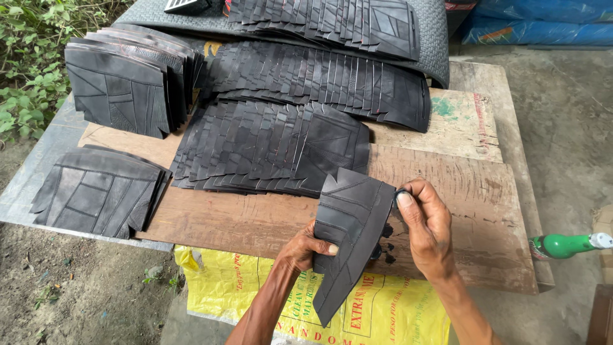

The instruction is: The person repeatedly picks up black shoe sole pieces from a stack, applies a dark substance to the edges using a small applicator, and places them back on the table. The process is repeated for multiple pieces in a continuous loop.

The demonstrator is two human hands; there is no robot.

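One black, line-scored rubber piece (350, 230)

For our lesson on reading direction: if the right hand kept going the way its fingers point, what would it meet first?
Probably the black rubber piece that the right hand already touches.

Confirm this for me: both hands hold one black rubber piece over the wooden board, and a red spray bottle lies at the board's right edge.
Not quite: the head view shows the spray bottle is green, not red. The rest stands: the left hand and right hand hold one black rubber piece over the wooden board, and the bottle lies at its right edge.
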